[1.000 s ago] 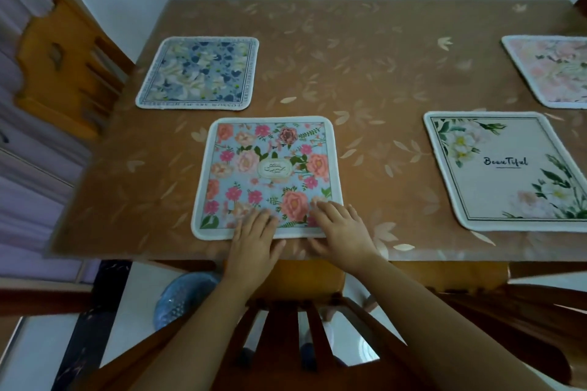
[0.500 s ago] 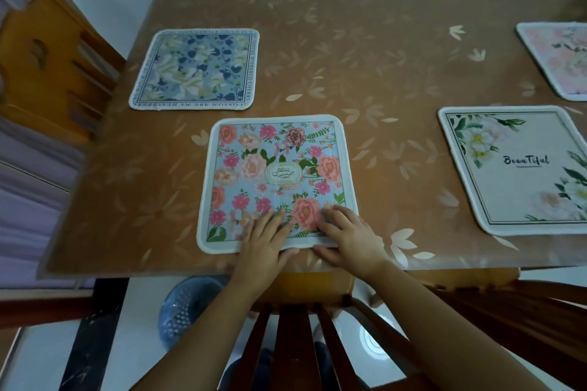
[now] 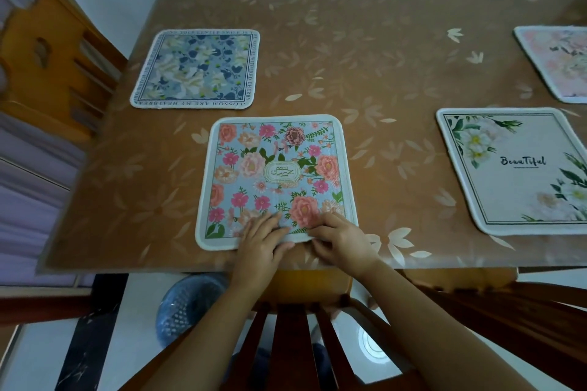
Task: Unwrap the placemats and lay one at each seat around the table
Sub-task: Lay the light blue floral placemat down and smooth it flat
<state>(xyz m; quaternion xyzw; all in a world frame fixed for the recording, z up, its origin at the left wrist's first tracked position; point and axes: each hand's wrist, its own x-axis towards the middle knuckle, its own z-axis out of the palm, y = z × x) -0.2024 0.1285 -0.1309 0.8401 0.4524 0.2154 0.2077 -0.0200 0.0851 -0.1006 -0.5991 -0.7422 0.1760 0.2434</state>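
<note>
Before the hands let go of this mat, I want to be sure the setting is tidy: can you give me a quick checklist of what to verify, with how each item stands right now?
1. Pink-and-blue floral placemat lies flat on the brown leaf-patterned table: ok, apart from a slight lift at the near edge.
2. Near edge roughly parallel to the table edge: ok.
3. Left hand and right hand both rest on the near edge, fingers spread, nothing gripped: ok.
4. Wrapping removed from this mat: ok, none visible.
5. Blue floral placemat, white "Beautiful" placemat and pale pink placemat laid flat, not overlapping: ok.
6. Every seat has a mat: cannot tell, the table's right side is cut off.
</note>
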